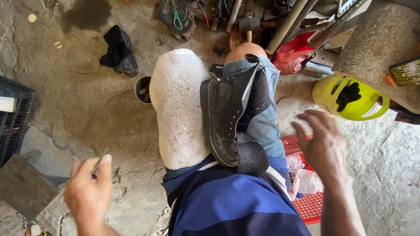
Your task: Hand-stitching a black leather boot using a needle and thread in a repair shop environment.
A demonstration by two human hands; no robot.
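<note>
Left hand (pixel 89 188) fingers pinch a thin metal needle (pixel 100 161); right hand (pixel 321 142) fingers spread wide, empty, beside black leather shoe upper (pixel 229 118) on lap.

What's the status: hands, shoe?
Left hand pinches a thin needle. Right hand open, empty, off the shoe. Black shoe lies across the lap beside white cloth.

I see a rough, cracked concrete floor (pixel 87 113) with a dark damp stain (pixel 85 13) top left. A black crate (pixel 13 122) stands left, a yellow plastic bucket (pixel 345 98) right, tool handles (pixel 284 22) piled beyond.
</note>
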